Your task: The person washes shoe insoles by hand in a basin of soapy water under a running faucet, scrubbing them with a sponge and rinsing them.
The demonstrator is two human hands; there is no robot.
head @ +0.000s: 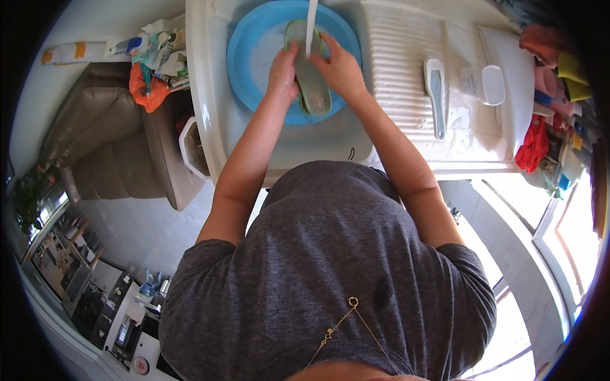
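Note:
Two long sole-shaped pieces, probably shoe insoles (312,85), lie one over the other, grey-green with bright green rims. They are held over a blue plastic basin (237,71) of cloudy, sudsy water. My left hand (284,71) grips their left edge, thumb on top and fingers hidden beneath. On the right edge, my right hand (340,69) holds them with thumb and fingers spread. A white stream of water (311,28) falls onto the upper insole between my hands. The basin stands in a white laundry sink (324,143).
Right of the sink is a ribbed washboard (395,81). A white-and-grey long-handled brush (436,97) and a white lidded container (491,85) rest beside it. Bottles and an orange bag (145,88) crowd the left, near a brown leather sofa (112,152). Red cloth (532,145) hangs at far right.

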